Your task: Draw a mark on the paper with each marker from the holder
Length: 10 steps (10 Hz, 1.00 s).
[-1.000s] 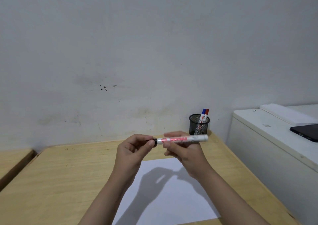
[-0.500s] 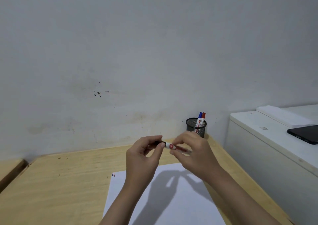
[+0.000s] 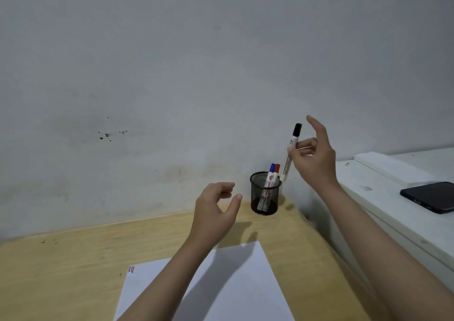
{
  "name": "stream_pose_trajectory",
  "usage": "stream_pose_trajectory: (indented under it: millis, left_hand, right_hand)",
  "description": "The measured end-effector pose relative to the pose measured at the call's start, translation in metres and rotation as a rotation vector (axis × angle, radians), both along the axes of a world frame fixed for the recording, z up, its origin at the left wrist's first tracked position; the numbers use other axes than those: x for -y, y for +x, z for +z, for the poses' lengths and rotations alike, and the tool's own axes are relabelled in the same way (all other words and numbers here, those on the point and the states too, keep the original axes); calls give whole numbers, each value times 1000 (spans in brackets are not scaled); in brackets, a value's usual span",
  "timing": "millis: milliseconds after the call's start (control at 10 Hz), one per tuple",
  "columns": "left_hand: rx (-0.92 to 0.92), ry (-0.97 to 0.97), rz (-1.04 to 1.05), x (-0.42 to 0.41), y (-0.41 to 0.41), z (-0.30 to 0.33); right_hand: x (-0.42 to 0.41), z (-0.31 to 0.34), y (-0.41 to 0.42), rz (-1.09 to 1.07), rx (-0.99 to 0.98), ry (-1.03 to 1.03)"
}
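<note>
Fingers (image 3: 298, 147) of my right hand (image 3: 313, 159) pinch the black-capped marker (image 3: 291, 152) at mid-barrel, index finger lifted free above it. Marker stands near upright, cap at the top, lower end just over the right rim of the mesh holder (image 3: 265, 194). Half a second ago both hands met at this marker low over the paper, left fingers on the cap end; now the cap is on and my right hand has carried the marker up and to the right, to the holder.

My left hand (image 3: 216, 210) has let go: fingers loosely curled, thumb apart, nothing in them. It hangs above the table (image 3: 73, 266), just left of the holder, not touching it.

Holder sits at the back right corner of the table near the wall. Blue marker (image 3: 271, 173) and red marker (image 3: 277, 170) stand in it, caps up, side by side.

Paper (image 3: 245, 284) lies flat on the table below my forearms. Small blue and red strokes (image 3: 131, 269) show near its far left corner; black mark not discernible.

Phone (image 3: 430, 196) lies on the white cabinet (image 3: 393, 212) at right.
</note>
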State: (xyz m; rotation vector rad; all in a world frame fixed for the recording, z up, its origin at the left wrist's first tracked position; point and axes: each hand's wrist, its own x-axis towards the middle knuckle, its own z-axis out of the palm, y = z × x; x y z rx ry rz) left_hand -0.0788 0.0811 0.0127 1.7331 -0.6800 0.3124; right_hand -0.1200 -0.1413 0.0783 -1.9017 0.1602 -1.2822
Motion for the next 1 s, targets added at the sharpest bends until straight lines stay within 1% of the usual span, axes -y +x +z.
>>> stream_pose_trajectory:
  millis: [100, 200, 300, 400, 500, 700, 800, 900, 1000]
  left_hand:
    - [19, 102, 20, 38, 29, -9]
    - [31, 208, 34, 78, 52, -14]
    - [32, 343, 58, 108, 69, -20]
    - [30, 376, 78, 120, 79, -27]
    - [45, 353, 84, 124, 82, -33]
    - [51, 352, 77, 123, 79, -33]
    - [33, 363, 20, 115, 70, -23]
    - [60, 281, 11, 100, 52, -4]
    - [102, 153, -90, 68, 14, 7]
  right_hand:
    - [23, -8, 29, -69, -95, 30]
    - [32, -25, 51, -67, -184, 80]
    - [35, -42, 62, -54, -299, 79]
    - [37, -58, 66, -41, -409, 40]
    - [40, -74, 69, -15, -495, -21]
    - [42, -80, 73, -42, -523, -35]
    - [31, -70, 65, -65, -532, -28]
    - [15, -34, 48, -53, -404, 30]
    - [-10, 20, 4, -38, 3, -28]
